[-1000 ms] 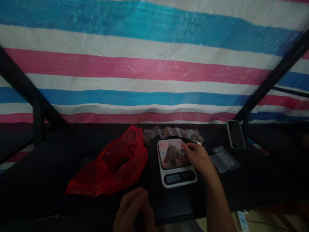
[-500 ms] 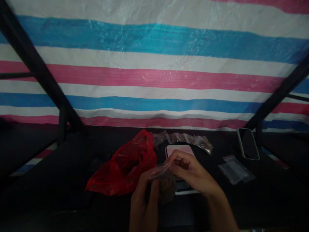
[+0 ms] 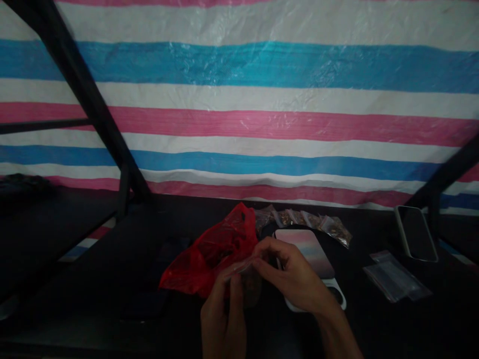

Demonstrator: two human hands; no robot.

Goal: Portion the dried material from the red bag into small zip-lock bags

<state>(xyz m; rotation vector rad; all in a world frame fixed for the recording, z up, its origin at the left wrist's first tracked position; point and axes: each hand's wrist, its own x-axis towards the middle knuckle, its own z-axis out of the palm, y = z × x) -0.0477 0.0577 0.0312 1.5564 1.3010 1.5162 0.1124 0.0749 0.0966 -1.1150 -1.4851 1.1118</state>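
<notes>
A small clear plastic zip bag (image 3: 251, 290) hangs between the two hands above the black counter (image 3: 389, 326), in front of the red thin plastic carrier bag (image 3: 183, 271). The left hand (image 3: 225, 306) pinches one end of its top edge between thumb and fingers; the right hand (image 3: 290, 271) pinches the other end, so both grips are narrow and closed on the plastic. Holding it by the rim probably keeps the strip taut and lets the lower part hang; its contents are too dim to make out.

The right hand and wrist cover part of the white kitchen scale with a pastel top plate (image 3: 309, 249). Behind it, small filled zip bags (image 3: 312, 222) lie in a row, perhaps to leave the plate accessible. Flat, clear unfilled bags (image 3: 394, 279) lie to the right, seemingly within the right hand's reach.
</notes>
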